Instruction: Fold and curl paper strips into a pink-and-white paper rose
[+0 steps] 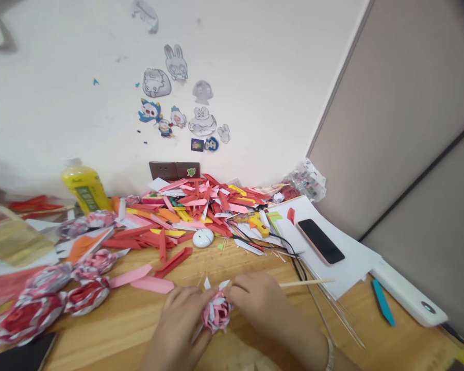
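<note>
A pink and white folded-paper flower (217, 312) is between my two hands, low in the middle of the view. My left hand (183, 322) is wrapped round its left side, with the thumb below it. The fingers of my right hand (257, 299) are pinched together at its upper right edge. White paper tips stick up above the flower. A thin wooden stick (307, 283) extends to the right from behind my right hand; whether the hand holds it is hidden.
Folded red, pink and yellow strips (201, 201) heap along the wall. Finished-looking paper flowers (87, 296) lie left, near a yellow bottle (87, 188). Right are a yellow glue gun (258, 224), phone (320, 241), white device (410, 296) and teal cutter (383, 302).
</note>
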{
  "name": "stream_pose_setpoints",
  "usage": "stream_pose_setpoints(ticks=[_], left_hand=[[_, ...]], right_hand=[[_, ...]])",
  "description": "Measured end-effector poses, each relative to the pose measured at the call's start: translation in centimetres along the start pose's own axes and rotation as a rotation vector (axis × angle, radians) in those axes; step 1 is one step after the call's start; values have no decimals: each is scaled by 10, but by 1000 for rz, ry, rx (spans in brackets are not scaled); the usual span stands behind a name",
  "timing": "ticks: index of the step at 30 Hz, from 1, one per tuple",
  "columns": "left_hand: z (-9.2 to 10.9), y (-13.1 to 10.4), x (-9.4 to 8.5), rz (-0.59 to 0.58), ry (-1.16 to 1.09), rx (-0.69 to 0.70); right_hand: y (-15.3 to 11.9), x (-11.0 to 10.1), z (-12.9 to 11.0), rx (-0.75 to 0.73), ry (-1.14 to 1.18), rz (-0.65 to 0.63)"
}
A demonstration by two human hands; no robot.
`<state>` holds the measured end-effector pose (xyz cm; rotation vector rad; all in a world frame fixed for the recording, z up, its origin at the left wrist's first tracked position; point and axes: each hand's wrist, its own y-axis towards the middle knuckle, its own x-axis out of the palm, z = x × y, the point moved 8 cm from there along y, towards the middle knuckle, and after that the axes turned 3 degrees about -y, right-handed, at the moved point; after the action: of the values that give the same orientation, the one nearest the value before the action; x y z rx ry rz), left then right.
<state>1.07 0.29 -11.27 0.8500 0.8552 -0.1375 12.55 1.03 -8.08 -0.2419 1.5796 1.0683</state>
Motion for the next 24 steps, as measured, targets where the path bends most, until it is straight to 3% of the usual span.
stream_pose_setpoints(ticks=[8,16,24], left_hand=[[1,3,-4,22,-11,-31],[1,2,-5,16,-10,-42],[0,2,-2,26,17,-22]], right_hand=[[0,-8,1,61,202,67],[0,-4,-3,-2,95,43],[-2,3,3,24,174,-9]])
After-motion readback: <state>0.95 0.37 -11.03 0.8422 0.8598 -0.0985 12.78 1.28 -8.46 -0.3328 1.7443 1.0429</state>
